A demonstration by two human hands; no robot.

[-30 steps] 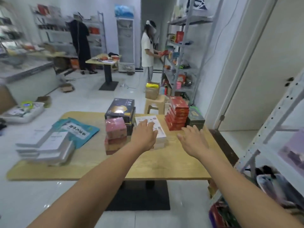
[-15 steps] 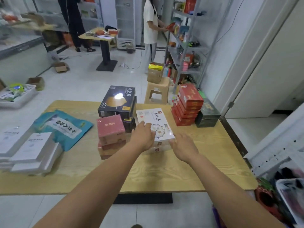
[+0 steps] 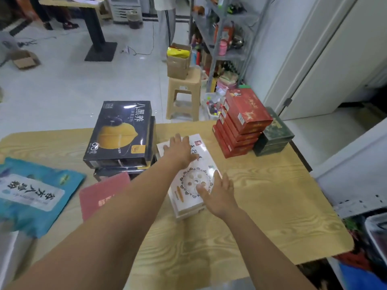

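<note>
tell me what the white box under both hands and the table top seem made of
White box: likely printed cardboard with a glossy film; a bright glare spot shows beside the right hand. Table: pale wood-grain top, satin, probably laminate or veneer judging by the bold, even grain and rounded corners; solid wood cannot be excluded.

Wood table [image 3: 261,195]: white boxes [image 3: 185,198], red boxes [image 3: 244,120], teal bag [image 3: 31,195].

Both my hands on the white box

My left hand [image 3: 180,150] lies flat on the far end of the white box [image 3: 188,181]; my right hand [image 3: 218,193] presses its near right edge, on the wooden table [image 3: 261,206] beside the black box [image 3: 122,132].
</note>
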